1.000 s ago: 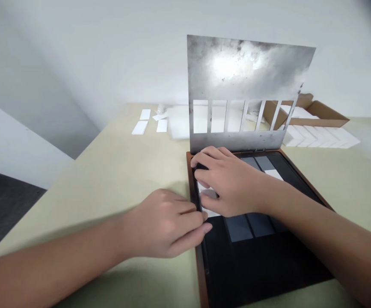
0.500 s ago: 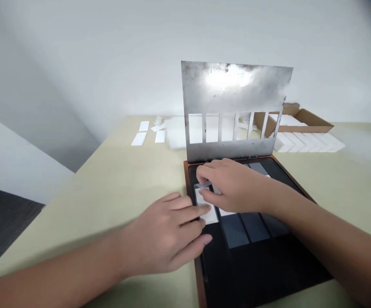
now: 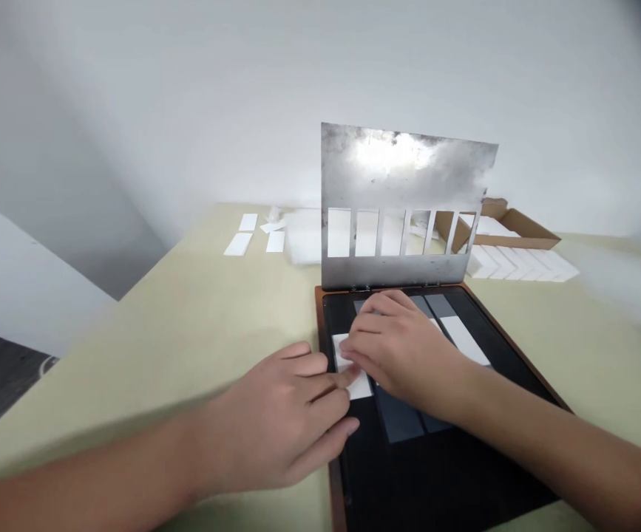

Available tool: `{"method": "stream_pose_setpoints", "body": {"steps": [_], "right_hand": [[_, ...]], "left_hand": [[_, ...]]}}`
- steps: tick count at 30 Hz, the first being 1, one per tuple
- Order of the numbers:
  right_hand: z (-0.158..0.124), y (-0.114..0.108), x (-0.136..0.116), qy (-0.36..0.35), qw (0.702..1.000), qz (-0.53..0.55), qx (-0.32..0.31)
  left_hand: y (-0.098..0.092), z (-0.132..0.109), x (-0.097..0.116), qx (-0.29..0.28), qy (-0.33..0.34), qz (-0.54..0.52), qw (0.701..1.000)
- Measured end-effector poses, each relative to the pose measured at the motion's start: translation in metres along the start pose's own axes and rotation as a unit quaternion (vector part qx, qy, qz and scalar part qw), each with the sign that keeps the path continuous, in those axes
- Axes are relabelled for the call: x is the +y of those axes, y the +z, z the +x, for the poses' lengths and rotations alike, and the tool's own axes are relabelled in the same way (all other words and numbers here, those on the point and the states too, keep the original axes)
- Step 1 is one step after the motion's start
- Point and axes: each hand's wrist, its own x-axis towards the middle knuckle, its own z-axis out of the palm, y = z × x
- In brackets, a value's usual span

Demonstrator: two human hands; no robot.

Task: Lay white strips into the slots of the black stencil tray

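Observation:
A black board [image 3: 442, 473] with a wooden edge lies on the table, a slotted metal plate [image 3: 403, 177] standing upright at its far side. In the board's left part is a white card [image 3: 361, 387]. My left hand [image 3: 298, 414] rests at the board's left edge, its index fingertip on this card and its other fingers apart. My right hand [image 3: 398, 347] bends over the card's upper part, fingers drawn together; anything between them is hidden. Further right on the board lies another white card [image 3: 464, 340], with dark grey strips [image 3: 401, 417] nearer to me.
A cardboard box [image 3: 531, 229] holding white pieces stands at the back right, a row of white blocks [image 3: 520, 264] before it. Several white cards [image 3: 239, 244] and a translucent bag [image 3: 303, 236] lie at the back left of the pale table [image 3: 187, 332].
My right hand has closed its fingers more and moved slightly down the white card. The view has shifted a little, and the white card further right now shows. My left hand keeps its fingertip on the card.

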Motion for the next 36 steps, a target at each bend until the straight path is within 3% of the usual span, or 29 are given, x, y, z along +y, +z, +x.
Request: {"method": "stream_pose_setpoints", "body": {"steps": [11, 15, 23, 36], "right_hand": [[-0.017, 0.011, -0.006, 0.017, 0.996, 0.038, 0.085], [-0.019, 0.011, -0.007, 0.015, 0.997, 0.037, 0.068], [-0.023, 0.017, -0.008, -0.004, 0.997, -0.011, 0.078], [-0.022, 0.016, -0.009, -0.007, 0.997, -0.001, 0.083]], "left_hand": [[-0.003, 0.003, -0.004, 0.021, -0.020, -0.051, 0.998], [-0.002, 0.002, -0.007, 0.041, -0.031, -0.058, 0.997], [0.003, -0.001, -0.012, 0.000, -0.042, -0.088, 0.995], [0.004, -0.002, -0.012, -0.004, -0.047, -0.093, 0.995]]}}
